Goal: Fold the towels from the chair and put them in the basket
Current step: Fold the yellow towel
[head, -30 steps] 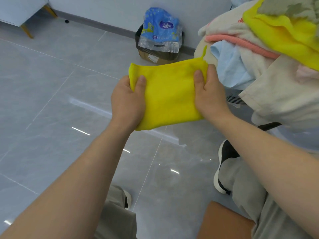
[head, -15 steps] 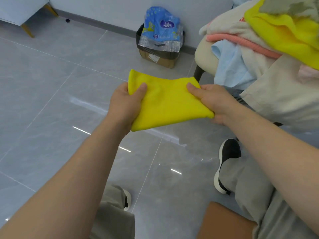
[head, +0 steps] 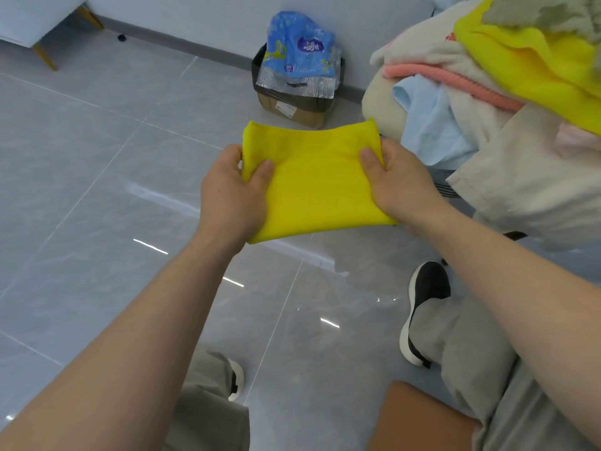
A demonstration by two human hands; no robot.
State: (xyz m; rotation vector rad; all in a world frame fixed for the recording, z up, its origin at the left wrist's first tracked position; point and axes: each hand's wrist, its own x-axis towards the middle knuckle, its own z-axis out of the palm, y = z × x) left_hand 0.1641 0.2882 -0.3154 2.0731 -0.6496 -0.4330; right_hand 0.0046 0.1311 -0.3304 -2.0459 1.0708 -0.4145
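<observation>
Crosswise, the yellow towel [head: 315, 183] spans left hand [head: 231, 193] to right hand [head: 400, 183].

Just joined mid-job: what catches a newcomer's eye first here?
The bright yellow towel, folded, held mid-frame over the floor, left hand and right hand gripping its sides. Then the heap of unfolded towels at upper right, and the blue plastic bag by the far wall.

Folded yellow towel [head: 318, 183] — flat, smooth rectangle, held up in the air, pinched at its short edges by left hand [head: 231, 193] and right hand [head: 400, 180]. On the chair [head: 379, 104] at right — heaped towels [head: 432, 50], cream, pink, pale blue, yellow.
</observation>
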